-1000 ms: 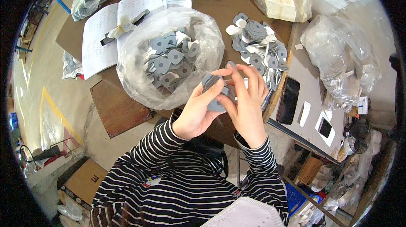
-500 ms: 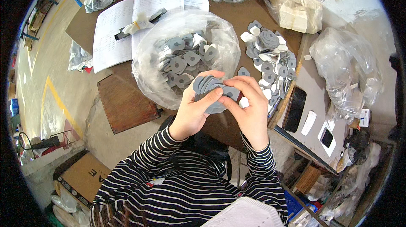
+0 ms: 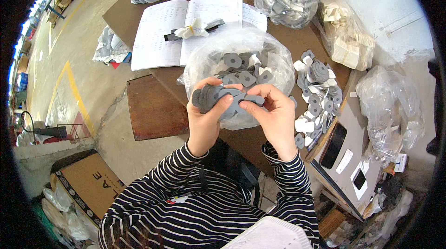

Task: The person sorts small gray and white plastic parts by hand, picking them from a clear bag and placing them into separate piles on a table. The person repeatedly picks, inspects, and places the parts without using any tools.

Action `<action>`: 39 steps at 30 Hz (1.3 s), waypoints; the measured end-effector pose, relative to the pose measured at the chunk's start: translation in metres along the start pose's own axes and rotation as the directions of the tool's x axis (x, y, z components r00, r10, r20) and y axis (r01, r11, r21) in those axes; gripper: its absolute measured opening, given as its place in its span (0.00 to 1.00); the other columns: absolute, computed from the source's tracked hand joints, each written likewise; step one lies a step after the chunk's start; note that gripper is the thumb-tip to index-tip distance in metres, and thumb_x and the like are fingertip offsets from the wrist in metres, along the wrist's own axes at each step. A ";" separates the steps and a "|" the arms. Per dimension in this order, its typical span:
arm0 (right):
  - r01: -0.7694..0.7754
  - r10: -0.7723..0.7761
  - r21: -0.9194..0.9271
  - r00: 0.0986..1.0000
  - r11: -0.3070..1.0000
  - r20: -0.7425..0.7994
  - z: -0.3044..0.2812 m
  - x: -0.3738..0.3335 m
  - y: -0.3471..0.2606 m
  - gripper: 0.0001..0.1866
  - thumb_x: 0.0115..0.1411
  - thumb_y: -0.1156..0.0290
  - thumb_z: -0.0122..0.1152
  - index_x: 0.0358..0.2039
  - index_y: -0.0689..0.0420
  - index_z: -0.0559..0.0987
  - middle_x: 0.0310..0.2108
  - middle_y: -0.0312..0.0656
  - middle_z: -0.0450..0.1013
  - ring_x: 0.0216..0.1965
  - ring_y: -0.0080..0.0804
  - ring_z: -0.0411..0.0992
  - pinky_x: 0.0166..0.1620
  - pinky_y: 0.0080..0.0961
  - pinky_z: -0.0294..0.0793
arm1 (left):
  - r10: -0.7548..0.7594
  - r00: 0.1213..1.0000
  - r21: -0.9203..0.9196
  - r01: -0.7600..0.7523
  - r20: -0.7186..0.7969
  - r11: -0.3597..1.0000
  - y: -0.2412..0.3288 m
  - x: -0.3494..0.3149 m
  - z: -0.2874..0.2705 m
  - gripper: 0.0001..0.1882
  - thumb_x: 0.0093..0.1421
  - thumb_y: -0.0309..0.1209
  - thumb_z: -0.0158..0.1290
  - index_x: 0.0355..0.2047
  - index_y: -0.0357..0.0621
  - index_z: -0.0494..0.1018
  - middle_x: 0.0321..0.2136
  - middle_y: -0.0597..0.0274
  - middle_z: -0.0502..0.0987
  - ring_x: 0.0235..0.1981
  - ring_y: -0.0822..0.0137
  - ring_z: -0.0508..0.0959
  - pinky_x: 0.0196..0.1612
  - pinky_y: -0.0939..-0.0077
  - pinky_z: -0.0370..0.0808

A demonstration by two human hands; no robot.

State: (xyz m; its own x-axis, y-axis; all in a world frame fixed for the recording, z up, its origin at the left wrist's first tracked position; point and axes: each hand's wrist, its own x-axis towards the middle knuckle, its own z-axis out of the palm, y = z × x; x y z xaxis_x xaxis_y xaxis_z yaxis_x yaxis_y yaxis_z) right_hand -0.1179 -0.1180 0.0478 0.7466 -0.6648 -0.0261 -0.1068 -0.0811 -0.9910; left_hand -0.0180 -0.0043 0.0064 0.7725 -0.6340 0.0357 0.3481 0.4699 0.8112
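Observation:
My left hand (image 3: 205, 118) grips a fanned stack of grey foam pads (image 3: 209, 97), its thumb pressed across the top. Each pad is flat with rounded corners, and some show a dark spot in the middle. Thumb and fingers of my right hand (image 3: 277, 115) pinch the grey pad (image 3: 253, 100) at the stack's right end. Both hands are over the near edge of a clear plastic bag (image 3: 197, 65), which stands open and holds many loose pads (image 3: 247, 78). Right of the bag, a heap of grey and white pads (image 3: 318, 85) lies on the brown table (image 3: 302, 40).
An open notebook (image 3: 158, 28) with a tied white bundle (image 3: 195, 29) lies beyond the bag. Filled plastic bags (image 3: 346, 35) line the far right. A phone (image 3: 333, 145) rests on a board at right. A wooden stool (image 3: 155, 107) stands at left, a cardboard box (image 3: 93, 186) below.
The view has shifted, so the table sits further right in the picture. My hands have drawn slightly apart, and the stack is spread wider between them.

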 end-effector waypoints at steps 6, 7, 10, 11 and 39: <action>-0.055 0.053 0.037 0.998 0.998 0.034 -0.007 0.025 -0.009 0.13 0.56 0.77 0.68 0.43 0.62 0.82 0.31 0.33 0.77 0.30 0.15 0.71 0.32 0.14 0.70 | -0.159 0.983 -0.158 0.144 -0.087 0.977 0.028 0.010 -0.020 0.20 0.63 0.20 0.54 0.54 0.42 0.63 0.46 0.45 0.79 0.47 0.58 0.81 0.51 0.67 0.78; -0.067 0.064 0.064 0.997 0.996 0.049 -0.007 0.030 -0.010 0.13 0.57 0.76 0.68 0.43 0.62 0.82 0.31 0.33 0.77 0.30 0.15 0.71 0.32 0.14 0.70 | -0.180 0.979 -0.146 0.165 -0.095 0.975 0.030 0.011 -0.025 0.20 0.63 0.21 0.54 0.54 0.42 0.63 0.47 0.45 0.78 0.47 0.58 0.81 0.52 0.67 0.78; 0.075 -0.071 -0.098 0.997 0.992 0.037 -0.010 0.047 0.001 0.17 0.58 0.74 0.67 0.48 0.61 0.80 0.38 0.37 0.77 0.32 0.19 0.72 0.35 0.15 0.70 | -0.255 0.966 -0.173 0.246 -0.033 0.954 0.038 0.016 -0.032 0.23 0.62 0.21 0.54 0.56 0.41 0.61 0.50 0.45 0.76 0.52 0.58 0.78 0.54 0.67 0.76; 0.250 -0.265 -0.298 0.964 0.921 -0.009 -0.007 0.050 0.004 0.18 0.58 0.74 0.67 0.49 0.60 0.79 0.40 0.38 0.76 0.33 0.20 0.72 0.35 0.16 0.70 | -0.283 0.959 -0.200 0.278 0.004 0.940 0.042 0.016 -0.031 0.23 0.62 0.21 0.53 0.57 0.42 0.61 0.51 0.45 0.75 0.54 0.58 0.77 0.54 0.67 0.76; 0.019 -0.023 0.094 0.999 0.995 0.036 -0.010 0.030 -0.006 0.17 0.63 0.79 0.59 0.53 0.61 0.76 0.30 0.34 0.76 0.28 0.18 0.72 0.33 0.16 0.69 | -0.175 0.981 0.061 0.180 -0.081 0.982 0.033 0.010 -0.020 0.19 0.56 0.18 0.60 0.47 0.39 0.69 0.41 0.56 0.80 0.42 0.70 0.79 0.48 0.75 0.74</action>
State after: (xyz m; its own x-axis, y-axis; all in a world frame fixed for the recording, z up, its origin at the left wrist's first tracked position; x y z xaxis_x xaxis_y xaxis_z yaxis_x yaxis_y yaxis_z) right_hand -0.1014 -0.1454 0.0545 0.7723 -0.6352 -0.0084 -0.0300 -0.0233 -0.9993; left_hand 0.0121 0.0171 0.0214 0.7399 -0.6548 -0.1544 0.4489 0.3094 0.8383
